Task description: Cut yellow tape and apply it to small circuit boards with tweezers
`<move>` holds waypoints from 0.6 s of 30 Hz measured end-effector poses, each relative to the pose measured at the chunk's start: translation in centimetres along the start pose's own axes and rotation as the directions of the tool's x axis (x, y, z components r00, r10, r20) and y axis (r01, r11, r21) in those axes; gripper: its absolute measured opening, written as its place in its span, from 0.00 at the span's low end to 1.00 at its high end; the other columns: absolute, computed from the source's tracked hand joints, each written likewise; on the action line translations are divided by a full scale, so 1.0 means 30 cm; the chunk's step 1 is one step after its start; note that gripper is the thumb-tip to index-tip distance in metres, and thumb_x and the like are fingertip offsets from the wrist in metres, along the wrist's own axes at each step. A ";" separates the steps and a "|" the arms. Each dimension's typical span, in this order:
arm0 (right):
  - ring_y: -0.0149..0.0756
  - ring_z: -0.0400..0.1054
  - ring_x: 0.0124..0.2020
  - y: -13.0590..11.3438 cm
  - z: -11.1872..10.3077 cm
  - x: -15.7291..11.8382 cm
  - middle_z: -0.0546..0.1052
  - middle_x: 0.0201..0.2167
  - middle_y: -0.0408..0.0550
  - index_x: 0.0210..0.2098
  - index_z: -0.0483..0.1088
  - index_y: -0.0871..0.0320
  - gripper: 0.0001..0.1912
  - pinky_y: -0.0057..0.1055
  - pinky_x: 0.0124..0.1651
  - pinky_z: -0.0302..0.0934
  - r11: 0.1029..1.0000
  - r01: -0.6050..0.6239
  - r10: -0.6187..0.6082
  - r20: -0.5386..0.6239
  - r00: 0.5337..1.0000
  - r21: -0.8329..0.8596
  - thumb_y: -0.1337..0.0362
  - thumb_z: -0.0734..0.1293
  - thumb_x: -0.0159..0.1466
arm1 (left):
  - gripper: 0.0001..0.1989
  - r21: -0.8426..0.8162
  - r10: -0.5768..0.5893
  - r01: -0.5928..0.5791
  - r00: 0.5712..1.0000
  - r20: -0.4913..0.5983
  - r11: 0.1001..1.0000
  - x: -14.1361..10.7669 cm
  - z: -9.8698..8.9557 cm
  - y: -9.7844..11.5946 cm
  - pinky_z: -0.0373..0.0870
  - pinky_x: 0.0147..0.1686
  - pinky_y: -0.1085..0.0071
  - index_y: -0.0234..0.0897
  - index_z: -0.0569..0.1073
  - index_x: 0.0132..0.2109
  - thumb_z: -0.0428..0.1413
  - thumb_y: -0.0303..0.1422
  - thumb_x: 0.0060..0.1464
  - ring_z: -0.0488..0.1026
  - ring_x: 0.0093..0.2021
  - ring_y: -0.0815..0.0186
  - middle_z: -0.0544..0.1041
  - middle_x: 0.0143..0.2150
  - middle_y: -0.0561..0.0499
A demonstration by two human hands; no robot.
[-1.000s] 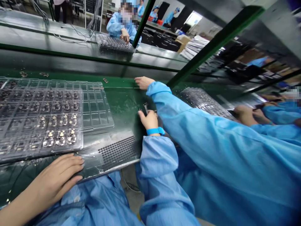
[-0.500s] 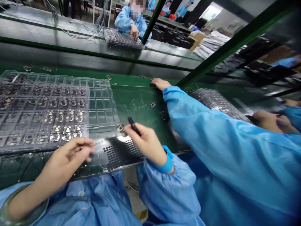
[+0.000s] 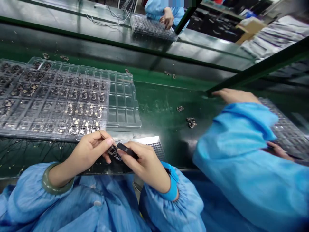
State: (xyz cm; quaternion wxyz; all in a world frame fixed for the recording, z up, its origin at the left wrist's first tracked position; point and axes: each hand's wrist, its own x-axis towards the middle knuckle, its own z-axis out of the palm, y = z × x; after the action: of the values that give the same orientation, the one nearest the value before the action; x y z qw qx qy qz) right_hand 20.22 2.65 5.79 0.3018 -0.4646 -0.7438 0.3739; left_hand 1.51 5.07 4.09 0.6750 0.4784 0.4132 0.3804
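Observation:
My right hand (image 3: 142, 161) is closed round a black pen-like tool (image 3: 126, 149), and its fingertips touch a small dark circuit board (image 3: 114, 152). My left hand (image 3: 90, 149) is pinched at the board's left side, with a thin metal tip sticking up from its fingers, perhaps tweezers. Beneath and beside the right hand lies a sheet with a grid of small dark squares (image 3: 156, 146). Clear compartment trays (image 3: 123, 119) holding many small boards stand to the left, just beyond my left hand.
A co-worker's blue sleeve (image 3: 236, 145) and hand (image 3: 236, 95) reach over the table at the right. Loose parts (image 3: 191, 122) lie on the green surface. Another tray (image 3: 287, 122) is at the right, beside a slanting green bar (image 3: 265, 69). Across the bench, a person handles a tray (image 3: 152, 27).
My hands have come together at the board, which my right hand has brought left. The view has shifted, and the co-worker's hand now appears farther right.

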 end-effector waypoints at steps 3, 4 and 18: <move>0.32 0.71 0.28 0.001 0.001 -0.009 0.78 0.28 0.44 0.36 0.73 0.56 0.06 0.26 0.33 0.64 1.000 -0.013 0.013 0.004 1.000 0.002 0.69 0.63 0.67 | 0.17 -0.024 0.014 -0.014 1.000 -0.002 1.000 -0.004 -0.006 -0.011 0.76 0.19 0.79 0.33 0.73 0.32 0.60 0.44 0.56 0.74 0.21 0.74 0.74 0.27 0.55; 0.32 0.71 0.28 0.000 0.001 -0.010 0.78 0.28 0.44 0.36 0.73 0.56 0.06 0.26 0.33 0.63 1.000 -0.020 0.020 0.007 1.000 0.001 0.69 0.63 0.67 | 0.16 -0.036 0.021 -0.021 1.000 0.002 0.999 -0.006 -0.009 -0.016 0.76 0.19 0.79 0.33 0.74 0.32 0.59 0.43 0.57 0.74 0.21 0.73 0.75 0.28 0.55; 0.32 0.70 0.28 -0.003 0.013 -0.020 0.76 0.27 0.43 0.36 0.72 0.56 0.07 0.26 0.32 0.64 1.000 0.002 -0.003 -0.023 1.000 -0.028 0.72 0.63 0.65 | 0.14 0.120 0.135 -0.124 0.987 -0.085 0.985 -0.027 -0.012 -0.022 0.76 0.20 0.78 0.32 0.75 0.33 0.58 0.40 0.59 0.74 0.19 0.74 0.75 0.27 0.54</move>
State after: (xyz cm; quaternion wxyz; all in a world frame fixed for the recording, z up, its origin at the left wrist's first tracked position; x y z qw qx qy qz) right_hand 20.09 1.97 5.60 0.3041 -0.4721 -0.7461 0.3577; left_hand 0.96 4.28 3.55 0.6003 0.5242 0.4332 0.4211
